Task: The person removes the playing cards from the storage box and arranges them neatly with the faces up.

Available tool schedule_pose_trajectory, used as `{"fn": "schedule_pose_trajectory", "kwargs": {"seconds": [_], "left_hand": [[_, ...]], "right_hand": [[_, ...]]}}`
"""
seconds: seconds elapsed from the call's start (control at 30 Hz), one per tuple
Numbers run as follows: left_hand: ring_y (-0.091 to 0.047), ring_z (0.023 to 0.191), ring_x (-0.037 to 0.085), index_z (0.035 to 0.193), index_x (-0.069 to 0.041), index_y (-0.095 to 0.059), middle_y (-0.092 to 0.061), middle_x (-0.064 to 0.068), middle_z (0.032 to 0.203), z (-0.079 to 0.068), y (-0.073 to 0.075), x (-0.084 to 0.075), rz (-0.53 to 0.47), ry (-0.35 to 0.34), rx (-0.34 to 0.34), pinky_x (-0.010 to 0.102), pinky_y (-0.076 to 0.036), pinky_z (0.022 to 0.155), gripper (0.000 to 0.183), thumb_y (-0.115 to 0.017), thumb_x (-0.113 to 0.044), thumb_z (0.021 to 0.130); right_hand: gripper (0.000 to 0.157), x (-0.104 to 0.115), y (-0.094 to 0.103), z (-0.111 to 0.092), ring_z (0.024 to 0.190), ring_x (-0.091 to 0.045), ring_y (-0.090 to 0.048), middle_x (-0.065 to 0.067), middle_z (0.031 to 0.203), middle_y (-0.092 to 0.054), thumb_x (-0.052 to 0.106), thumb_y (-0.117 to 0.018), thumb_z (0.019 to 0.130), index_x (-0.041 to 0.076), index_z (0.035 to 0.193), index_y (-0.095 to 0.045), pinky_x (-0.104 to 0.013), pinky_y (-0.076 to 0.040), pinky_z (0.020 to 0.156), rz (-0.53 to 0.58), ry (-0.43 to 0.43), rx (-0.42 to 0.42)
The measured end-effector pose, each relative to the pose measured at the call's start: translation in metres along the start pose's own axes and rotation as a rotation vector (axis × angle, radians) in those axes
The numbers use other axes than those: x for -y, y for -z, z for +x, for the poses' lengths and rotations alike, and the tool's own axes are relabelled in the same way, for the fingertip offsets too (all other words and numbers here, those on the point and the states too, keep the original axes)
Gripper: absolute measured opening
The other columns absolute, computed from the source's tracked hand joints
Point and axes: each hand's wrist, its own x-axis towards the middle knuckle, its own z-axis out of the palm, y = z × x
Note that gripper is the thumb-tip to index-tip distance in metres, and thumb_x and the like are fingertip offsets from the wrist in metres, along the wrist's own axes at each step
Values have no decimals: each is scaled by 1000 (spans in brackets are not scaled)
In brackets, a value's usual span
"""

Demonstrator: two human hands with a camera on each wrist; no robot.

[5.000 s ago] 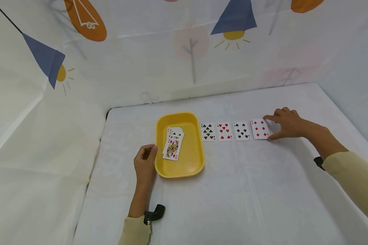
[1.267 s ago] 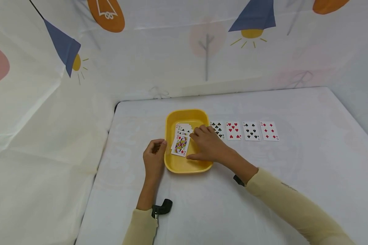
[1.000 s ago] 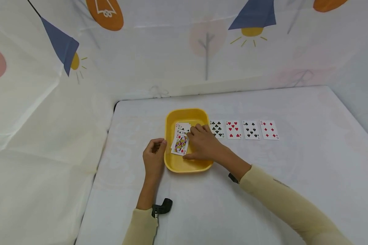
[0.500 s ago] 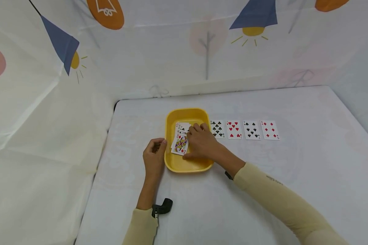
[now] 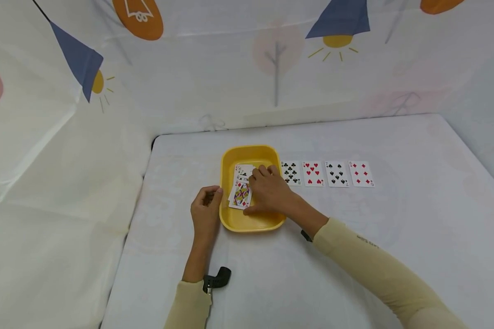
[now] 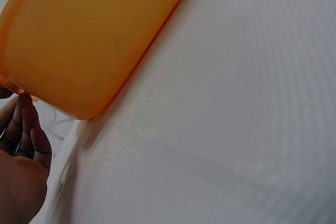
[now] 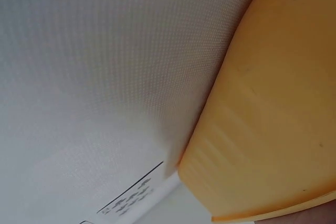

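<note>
A yellow tray (image 5: 257,224) stands on the white table, its left rim pinched between the thumb and fingers of my left hand (image 5: 206,212). In the left wrist view the fingers (image 6: 23,124) reach the tray rim from below. Inside the tray lies a small overlapping stack of playing cards, with a queen of diamonds (image 5: 241,195) on top. My right hand (image 5: 269,189) reaches over the tray's right side. Its thumb and index finger grip the queen's right side at the upper and lower corners. The right wrist view shows mostly the tray's outer wall (image 7: 273,103).
Right of the tray four-cornered cards lie face up in a row: eight of clubs (image 5: 291,173), seven of hearts (image 5: 313,174), seven of spades (image 5: 337,174) and six of diamonds (image 5: 361,174). A printed fabric wall (image 5: 214,82) rises behind the table.
My right hand has left the six of diamonds at the row's right end and moved left into the tray, closing on the queen's edge. The left hand stays at the rim.
</note>
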Motion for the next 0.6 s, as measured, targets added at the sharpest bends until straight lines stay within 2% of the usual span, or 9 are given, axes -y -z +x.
{"fn": "schedule_pose_trajectory", "kwargs": {"seconds": [0.37, 0.6], "left_hand": [[-57, 85, 14, 109, 5, -68, -66, 14, 98, 1, 0, 1, -13, -9, -1, 19, -47, 75, 21, -65, -14, 98], [-58, 85, 13, 109, 5, -68, -66, 14, 98, 1, 0, 2, -22, -7, 1, 19, -48, 75, 21, -65, -13, 98]], "right_hand": [[86, 0, 2, 1, 104, -27, -38, -8, 106, -50, 80, -69, 69, 6, 113, -62, -44, -27, 95, 42, -17, 17], [86, -3, 6, -3, 105, -27, -37, -8, 108, -49, 77, -73, 68, 6, 115, -62, -44, -28, 94, 89, -8, 0]]}}
